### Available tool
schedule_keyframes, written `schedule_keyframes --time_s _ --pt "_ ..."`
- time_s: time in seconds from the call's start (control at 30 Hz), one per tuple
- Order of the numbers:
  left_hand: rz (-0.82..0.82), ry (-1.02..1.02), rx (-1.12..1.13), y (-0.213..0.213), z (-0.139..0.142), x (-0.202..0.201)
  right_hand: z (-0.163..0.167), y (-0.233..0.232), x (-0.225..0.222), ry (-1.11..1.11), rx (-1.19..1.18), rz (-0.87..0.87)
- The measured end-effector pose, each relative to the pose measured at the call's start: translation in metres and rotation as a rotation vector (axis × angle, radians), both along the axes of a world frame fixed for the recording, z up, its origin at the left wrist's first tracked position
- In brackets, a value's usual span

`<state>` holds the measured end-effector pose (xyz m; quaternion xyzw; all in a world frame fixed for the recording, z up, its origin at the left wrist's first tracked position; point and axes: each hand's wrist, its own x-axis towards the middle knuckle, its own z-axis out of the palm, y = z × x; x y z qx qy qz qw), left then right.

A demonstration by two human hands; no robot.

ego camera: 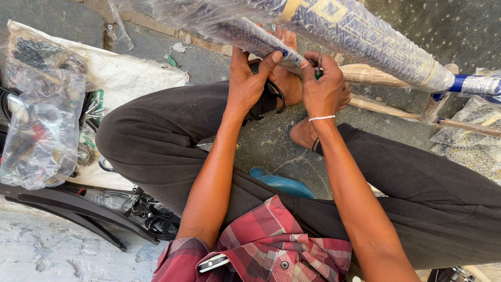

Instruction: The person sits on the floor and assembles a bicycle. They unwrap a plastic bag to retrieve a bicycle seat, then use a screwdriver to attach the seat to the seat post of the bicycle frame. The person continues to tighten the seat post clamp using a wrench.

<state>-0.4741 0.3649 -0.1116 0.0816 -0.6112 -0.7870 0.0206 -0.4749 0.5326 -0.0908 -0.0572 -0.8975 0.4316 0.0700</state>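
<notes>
Crouched over the pavement, the person works at a plastic-wrapped bike frame (pixel 360 36). The left hand (pixel 249 78) is closed around a thin wrapped tube (pixel 250 35), thumb on top. The right hand (pixel 324 89) is curled tight, pinching a small green-handled tool (pixel 318 70) against it.

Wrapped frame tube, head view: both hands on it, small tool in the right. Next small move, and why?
Probably a short turn of the green-handled tool while the left hand steadies the tube. The right hand pinches the tool against the plastic-wrapped tube, right where the left thumb presses. A black clamp ring hangs below that spot. What the tool tip bites on is hidden.
</notes>
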Motion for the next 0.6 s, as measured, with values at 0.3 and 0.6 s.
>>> schedule_keyframes --time_s 0.3,0.6 --pt "-0.003 -0.044 0.007 0.005 0.001 -0.002 -0.025 0.013 -0.040 -0.259 -0.102 0.017" --pt "-0.009 0.006 0.033 0.008 -0.005 -0.002 -0.010 0.022 -0.008 0.010 -0.247 0.092"
